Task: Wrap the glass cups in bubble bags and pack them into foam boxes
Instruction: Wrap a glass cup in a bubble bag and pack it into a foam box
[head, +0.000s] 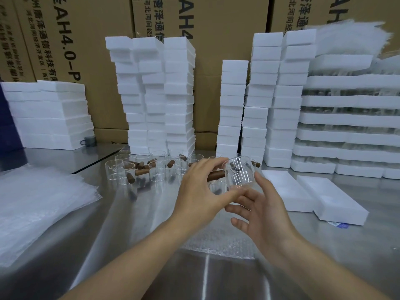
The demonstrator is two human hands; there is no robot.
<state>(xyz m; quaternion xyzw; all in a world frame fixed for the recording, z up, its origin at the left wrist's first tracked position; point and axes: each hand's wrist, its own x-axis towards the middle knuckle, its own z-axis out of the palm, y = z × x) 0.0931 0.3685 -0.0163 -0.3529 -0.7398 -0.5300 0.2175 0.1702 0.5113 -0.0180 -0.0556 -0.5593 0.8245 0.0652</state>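
Note:
My left hand (pixel 200 188) holds a clear glass cup (pixel 240 172) with a brown wooden handle (pixel 216 175) above the steel table; its fingers wrap the handle and its thumb reaches under the cup. My right hand (pixel 263 210) is just below and right of the cup, fingers spread, fingertips close to its base. One bubble bag (pixel 218 243) lies flat on the table under my hands. Several more glass cups (pixel 155 167) with wooden handles stand behind. Two open foam boxes (pixel 287 191) (pixel 333 199) lie to the right.
A pile of bubble bags (pixel 36 204) lies at the left. Tall stacks of white foam boxes (pixel 160 98) (pixel 270 98) stand behind the cups, with foam trays (pixel 350 122) at the right and cardboard cartons (pixel 91 40) along the back. A small grey cup (pixel 89 141) sits by the left foam stack.

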